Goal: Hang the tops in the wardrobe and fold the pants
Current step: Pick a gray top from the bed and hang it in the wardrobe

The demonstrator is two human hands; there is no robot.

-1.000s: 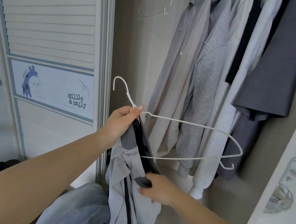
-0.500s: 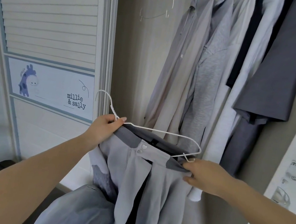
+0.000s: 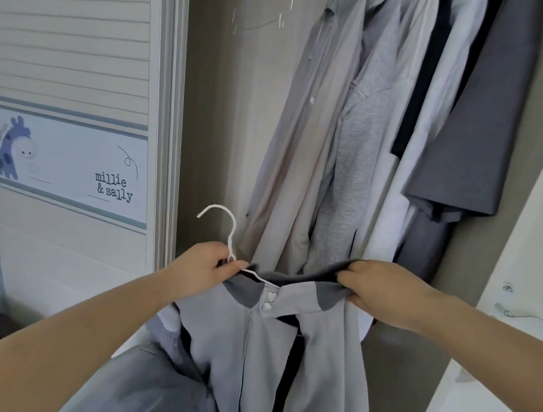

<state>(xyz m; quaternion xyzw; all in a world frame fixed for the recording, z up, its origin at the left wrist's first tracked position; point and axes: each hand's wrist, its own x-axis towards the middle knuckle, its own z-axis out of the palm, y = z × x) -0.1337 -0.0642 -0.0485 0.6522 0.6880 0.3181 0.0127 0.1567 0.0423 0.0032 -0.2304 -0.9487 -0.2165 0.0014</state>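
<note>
Left hand (image 3: pixel 206 268) grip: thin wire hanger (image 3: pixel 225 231)

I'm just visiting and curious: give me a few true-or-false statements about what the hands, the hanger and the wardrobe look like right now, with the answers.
1. The left hand holds the white hanger just below its hook. True.
2. The right hand is empty and hangs loose. False: it grips the collar of the grey top.
3. The grey top has two heart-shaped buttons near its collar. True.
4. The wardrobe holds no clothes yet. False: several hanging garments are already inside.
5. An empty wire hanger hangs inside the wardrobe, upper left. True.
</note>
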